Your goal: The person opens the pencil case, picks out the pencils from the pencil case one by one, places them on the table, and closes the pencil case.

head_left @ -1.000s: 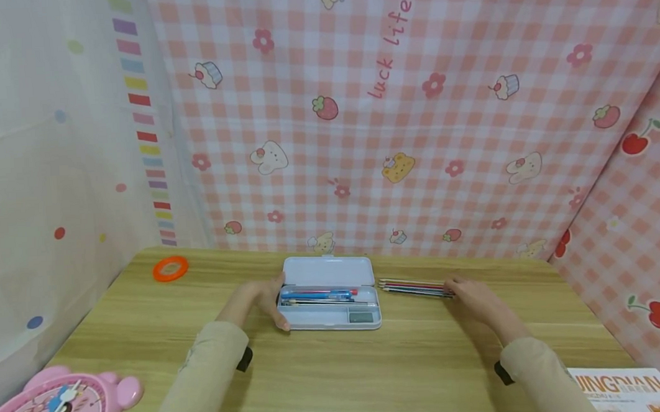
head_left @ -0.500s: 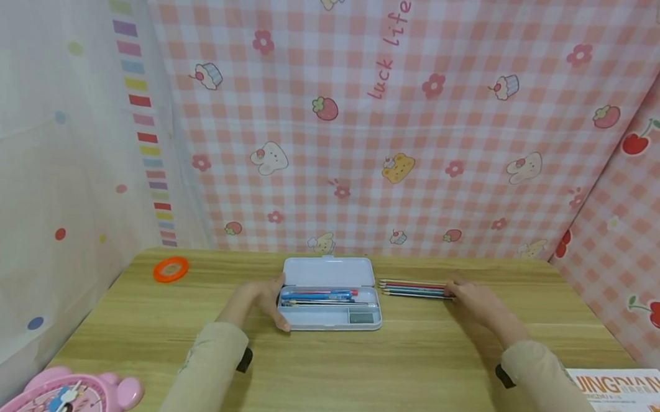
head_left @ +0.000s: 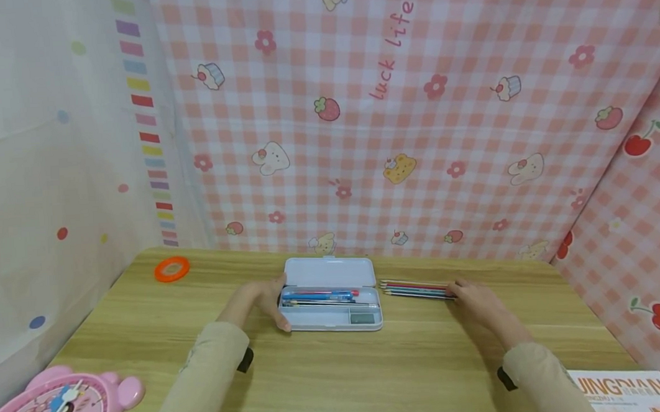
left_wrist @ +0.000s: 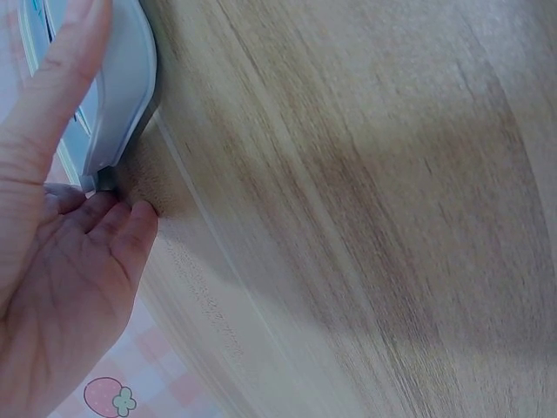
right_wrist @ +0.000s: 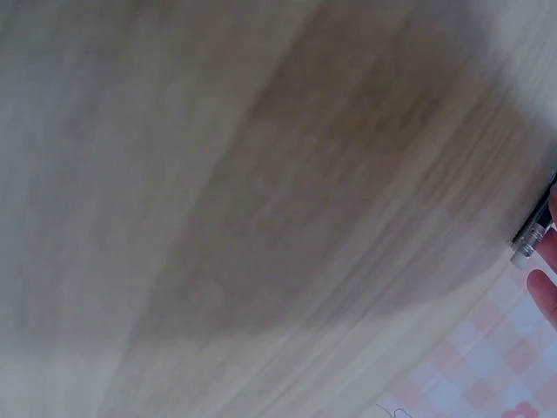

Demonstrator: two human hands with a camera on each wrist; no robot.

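Observation:
In the head view an open pale pencil case (head_left: 315,319) lies mid-table with its lid (head_left: 329,272) tipped back. Inside are blue and red pens (head_left: 319,295), thin pencils or brushes and a grey-green eraser (head_left: 362,318). My left hand (head_left: 266,301) grips the case's left end, thumb at the front corner and fingers behind; the left wrist view has the thumb (left_wrist: 54,83) along its edge. To the right of the case several coloured pencils (head_left: 415,289) lie side by side, tips leftward. My right hand (head_left: 476,301) pinches their right ends, where the right wrist view catches one eraser-tipped pencil (right_wrist: 533,237).
An orange ring (head_left: 171,269) lies at the back left of the wooden table (head_left: 339,380). A pink clock (head_left: 66,409) occupies the front left corner, and a white printed booklet (head_left: 625,389) the front right. Checked cloth (head_left: 360,136) hangs directly behind the table.
The pencils under my right hand have spread apart slightly, with a green one showing more. Both hands keep their places, and the left stays on the case.

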